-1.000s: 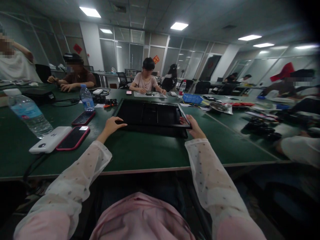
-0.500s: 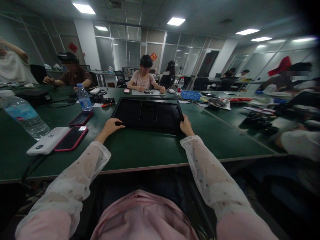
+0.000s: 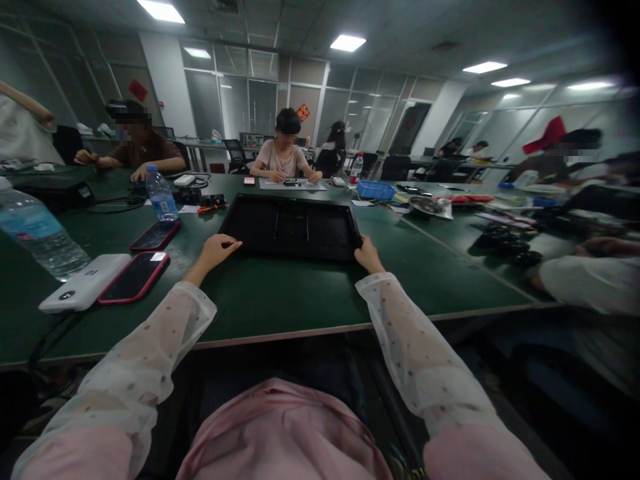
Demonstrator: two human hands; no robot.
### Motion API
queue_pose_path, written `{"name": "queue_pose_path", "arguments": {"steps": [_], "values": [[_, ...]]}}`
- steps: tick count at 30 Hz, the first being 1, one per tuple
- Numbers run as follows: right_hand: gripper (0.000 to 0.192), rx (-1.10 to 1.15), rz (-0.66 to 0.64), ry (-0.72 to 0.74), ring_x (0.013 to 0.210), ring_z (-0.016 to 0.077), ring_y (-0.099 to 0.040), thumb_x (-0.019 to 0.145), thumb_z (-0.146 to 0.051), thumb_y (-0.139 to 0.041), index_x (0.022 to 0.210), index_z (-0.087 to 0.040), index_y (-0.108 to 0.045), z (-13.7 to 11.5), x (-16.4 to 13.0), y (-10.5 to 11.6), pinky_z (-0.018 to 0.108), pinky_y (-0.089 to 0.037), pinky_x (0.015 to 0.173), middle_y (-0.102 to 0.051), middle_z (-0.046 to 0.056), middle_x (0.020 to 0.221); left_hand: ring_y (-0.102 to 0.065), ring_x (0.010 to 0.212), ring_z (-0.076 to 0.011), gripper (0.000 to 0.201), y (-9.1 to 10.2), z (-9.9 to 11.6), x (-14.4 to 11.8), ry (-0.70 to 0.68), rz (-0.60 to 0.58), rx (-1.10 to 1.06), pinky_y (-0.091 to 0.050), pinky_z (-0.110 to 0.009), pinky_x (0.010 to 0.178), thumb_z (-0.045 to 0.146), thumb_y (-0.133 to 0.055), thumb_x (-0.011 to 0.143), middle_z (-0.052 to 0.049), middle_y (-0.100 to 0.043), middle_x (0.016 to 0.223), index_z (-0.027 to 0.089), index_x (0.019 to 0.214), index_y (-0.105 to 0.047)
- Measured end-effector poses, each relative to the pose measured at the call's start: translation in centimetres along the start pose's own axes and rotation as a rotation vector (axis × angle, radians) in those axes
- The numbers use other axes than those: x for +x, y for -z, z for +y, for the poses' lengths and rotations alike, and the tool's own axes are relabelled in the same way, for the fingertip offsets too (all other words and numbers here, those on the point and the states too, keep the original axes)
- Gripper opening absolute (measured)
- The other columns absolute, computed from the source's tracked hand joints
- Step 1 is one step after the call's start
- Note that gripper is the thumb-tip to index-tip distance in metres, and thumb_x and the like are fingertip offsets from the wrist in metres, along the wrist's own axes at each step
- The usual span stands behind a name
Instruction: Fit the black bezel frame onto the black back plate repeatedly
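Green counter (image 3: pixel 300 300): carries all items. Black panel housing (image 3: pixel 293 228): lies flat, centre, open side up, interior apparently bare, nothing fitted yet. Left hand (image 3: pixel 216 248): fingers spread on near-left corner. Right hand (image 3: pixel 369 255): clasping near-right corner.

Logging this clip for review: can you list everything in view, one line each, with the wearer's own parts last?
black panel: 1, black, flat on the table in front of the wearer
table: 1, dark green, spans the view
phones: 2, red-edged, left of the panel
power bank: 1, white, beside the nearer phone
water bottles: 2 clear on the left; a third with a red label far back
blue tray: 1, blue, beyond the panel to the right
co-workers: several, seated around the table
left hand: 1, resting on the panel's near left corner
right hand: 1, on the panel's near right corner
sleeves: 2, sheer white, dotted
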State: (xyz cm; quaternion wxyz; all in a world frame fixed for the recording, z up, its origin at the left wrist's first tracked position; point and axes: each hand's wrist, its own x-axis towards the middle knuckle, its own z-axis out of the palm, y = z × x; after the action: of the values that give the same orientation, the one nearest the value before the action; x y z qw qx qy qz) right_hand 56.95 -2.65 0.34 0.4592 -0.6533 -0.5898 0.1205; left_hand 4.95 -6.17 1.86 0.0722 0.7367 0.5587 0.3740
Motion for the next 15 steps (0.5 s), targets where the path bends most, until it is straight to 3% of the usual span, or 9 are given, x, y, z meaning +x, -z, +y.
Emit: {"name": "queue_pose_path", "arguments": {"steps": [2, 4, 6, 10, 15], "values": [[0.065, 0.0, 0.002, -0.007, 0.131, 0.0389, -0.066, 0.081, -0.018, -0.059, 0.145, -0.009, -0.058, -0.3, -0.1, 0.1, 0.061, -0.046, 0.121, -0.074, 0.022, 0.128, -0.062, 0.135, -0.033, 0.034, -0.3, -0.7, 0.3, 0.014, 0.12, -0.002, -0.042, -0.047, 0.122, 0.045, -0.069, 0.094, -0.014, -0.071, 0.139, 0.021, 0.112, -0.083], [0.062, -0.042, -0.003, -0.023, 0.132, 0.0379, -0.065, 0.085, -0.02, -0.056, 0.146, -0.009, -0.057, -0.8, -0.3, 0.2, 0.059, -0.047, 0.119, -0.074, 0.022, 0.129, -0.05, 0.15, -0.033, 0.05, -0.6, -1.2, 0.5, 0.107, 0.241, 0.012, -0.037, -0.046, 0.127, 0.034, -0.071, 0.091, -0.018, -0.057, 0.157, 0.014, 0.136, -0.074], [0.06, -0.122, -0.021, -0.05, 0.134, 0.037, -0.065, 0.089, -0.02, -0.052, 0.148, -0.007, -0.056, -1.3, -0.6, 0.3, 0.056, -0.049, 0.118, -0.073, 0.024, 0.133, -0.045, 0.154, -0.0341, 0.064, -0.8, -1.6, 0.7, 0.254, 0.258, 0.003, -0.035, -0.046, 0.128, 0.028, -0.072, 0.09, -0.023, -0.052, 0.161, 0.006, 0.149, -0.063], [0.058, -0.227, -0.038, -0.075, 0.133, 0.0368, -0.066, 0.096, -0.021, -0.049, 0.152, -0.005, -0.054, -2.1, -0.8, 0.5, 0.053, -0.05, 0.115, -0.071, 0.025, 0.137, -0.061, 0.141, -0.0315, 0.058, -0.7, -2.1, 0.9, 0.406, 0.14, -0.089, -0.045, -0.045, 0.121, 0.026, -0.066, 0.095, -0.02, -0.067, 0.148, 0.009, 0.15, -0.063], [0.056, -0.232, -0.034, -0.016, 0.13, 0.0372, -0.067, 0.097, -0.02, -0.045, 0.15, -0.006, -0.056, -1.9, -0.3, 0.4, 0.054, -0.05, 0.114, -0.071, 0.025, 0.136, -0.069, 0.129, -0.0306, 0.047, -0.3, -2.0, 0.7, 0.431, 0.141, 0.001, -0.052, -0.038, 0.112, 0.025, -0.065, 0.097, -0.02, -0.074, 0.136, 0.008, 0.141, -0.07]]}}
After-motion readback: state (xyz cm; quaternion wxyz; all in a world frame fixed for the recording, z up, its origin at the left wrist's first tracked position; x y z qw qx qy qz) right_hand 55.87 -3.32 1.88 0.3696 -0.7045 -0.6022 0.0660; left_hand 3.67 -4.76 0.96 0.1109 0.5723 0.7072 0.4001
